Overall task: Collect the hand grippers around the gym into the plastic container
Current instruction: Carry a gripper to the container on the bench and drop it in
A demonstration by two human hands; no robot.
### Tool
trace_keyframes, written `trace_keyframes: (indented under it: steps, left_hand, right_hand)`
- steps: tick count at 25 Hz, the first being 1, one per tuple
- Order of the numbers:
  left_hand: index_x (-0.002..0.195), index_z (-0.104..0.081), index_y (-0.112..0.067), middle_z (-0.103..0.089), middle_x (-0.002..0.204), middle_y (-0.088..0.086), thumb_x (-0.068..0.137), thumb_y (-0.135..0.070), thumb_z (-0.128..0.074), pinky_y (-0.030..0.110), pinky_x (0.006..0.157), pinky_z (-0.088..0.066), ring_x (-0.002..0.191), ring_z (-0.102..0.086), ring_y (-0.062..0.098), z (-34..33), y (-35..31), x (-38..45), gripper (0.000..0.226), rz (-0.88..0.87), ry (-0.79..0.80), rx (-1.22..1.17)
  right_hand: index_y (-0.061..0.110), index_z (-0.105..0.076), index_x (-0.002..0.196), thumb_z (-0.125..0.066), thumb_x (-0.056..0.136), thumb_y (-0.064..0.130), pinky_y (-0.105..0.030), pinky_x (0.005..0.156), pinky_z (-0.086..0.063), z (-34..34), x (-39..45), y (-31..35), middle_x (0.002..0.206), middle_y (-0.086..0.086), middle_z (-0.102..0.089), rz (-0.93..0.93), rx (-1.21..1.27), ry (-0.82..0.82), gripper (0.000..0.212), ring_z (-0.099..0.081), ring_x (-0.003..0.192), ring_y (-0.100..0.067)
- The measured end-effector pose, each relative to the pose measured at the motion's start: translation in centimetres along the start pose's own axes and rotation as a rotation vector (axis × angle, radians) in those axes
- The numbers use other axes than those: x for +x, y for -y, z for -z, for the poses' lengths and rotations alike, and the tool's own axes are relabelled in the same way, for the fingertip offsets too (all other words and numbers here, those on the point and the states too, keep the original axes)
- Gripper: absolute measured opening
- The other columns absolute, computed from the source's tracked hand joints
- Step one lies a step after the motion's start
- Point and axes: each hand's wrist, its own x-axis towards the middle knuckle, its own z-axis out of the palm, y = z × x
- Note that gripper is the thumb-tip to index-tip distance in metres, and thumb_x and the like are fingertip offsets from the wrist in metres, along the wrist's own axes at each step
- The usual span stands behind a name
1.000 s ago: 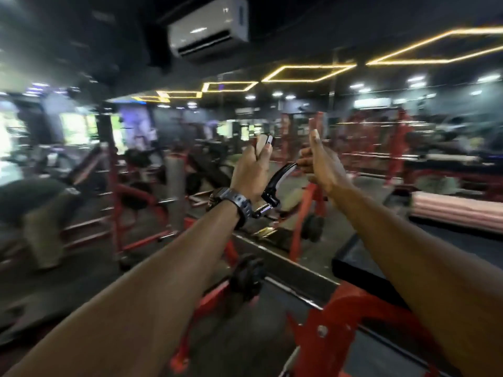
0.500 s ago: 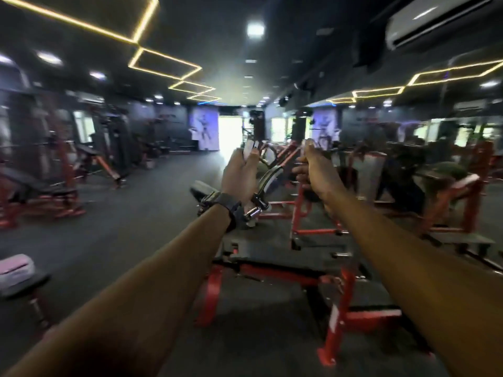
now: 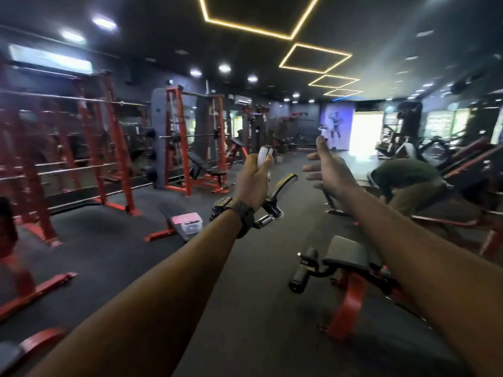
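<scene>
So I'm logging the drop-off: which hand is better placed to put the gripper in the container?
Left: the left hand already holds the hand gripper, and the plastic container sits on its side. The right hand is open.

Left hand (image 3: 251,183) grips hand gripper (image 3: 269,200); right hand (image 3: 328,170) open, apart; plastic container (image 3: 189,223) on bench (image 3: 174,227).

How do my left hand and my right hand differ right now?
The left hand is closed in a fist around one handle of a hand gripper; the right hand is open and empty, fingers spread. The left wrist wears a dark watch; the right wrist is bare. The left hand shows its back to the camera; the right is turned edge-on, thumb up. Both are raised in front on outstretched arms.
</scene>
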Motion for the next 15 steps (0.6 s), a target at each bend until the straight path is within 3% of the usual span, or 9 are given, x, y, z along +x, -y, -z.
trace_keyframes:
  steps: [5, 11, 15]
  left_hand:
    - [0.074, -0.041, -0.021, -0.037, 0.062, -0.004, 0.101, -0.030, -0.046, 0.028, 0.047, -0.032, 0.051, -0.033, 0.012, 9.0, 8.8, 7.4, 0.029, 0.138, -0.110, -0.055]
    - [0.073, -0.039, -0.022, -0.039, 0.062, -0.002, 0.099, -0.032, -0.043, 0.026, 0.045, -0.027, 0.049, -0.032, 0.012, 13.7, 20.0, 16.8, 0.028, 0.231, -0.192, -0.093]
    - [0.079, -0.042, -0.015, -0.043, 0.062, 0.002, 0.077, -0.032, -0.042, 0.022, 0.041, -0.030, 0.043, -0.037, 0.012, 14.3, 25.2, 24.8, 0.017, 0.302, -0.261, -0.058]
  right_hand:
    - [0.027, -0.061, 0.095, -0.030, 0.092, 0.075, -0.036, 0.075, -0.052, -12.5, 8.4, -3.6, 0.092, -0.002, -0.071, 0.005, 0.003, 0.146, 0.057, -0.065, 0.077, -0.015]
    - [0.026, -0.061, 0.095, -0.029, 0.089, 0.077, -0.034, 0.069, -0.049, -23.0, 20.0, -10.6, 0.094, -0.004, -0.071, 0.016, 0.029, 0.316, 0.061, -0.064, 0.078, -0.016]
    - [0.024, -0.061, 0.093, -0.029, 0.090, 0.077, -0.033, 0.067, -0.046, -27.4, 29.2, -14.4, 0.090, -0.004, -0.069, -0.008, 0.055, 0.388, 0.062, -0.061, 0.072, -0.014]
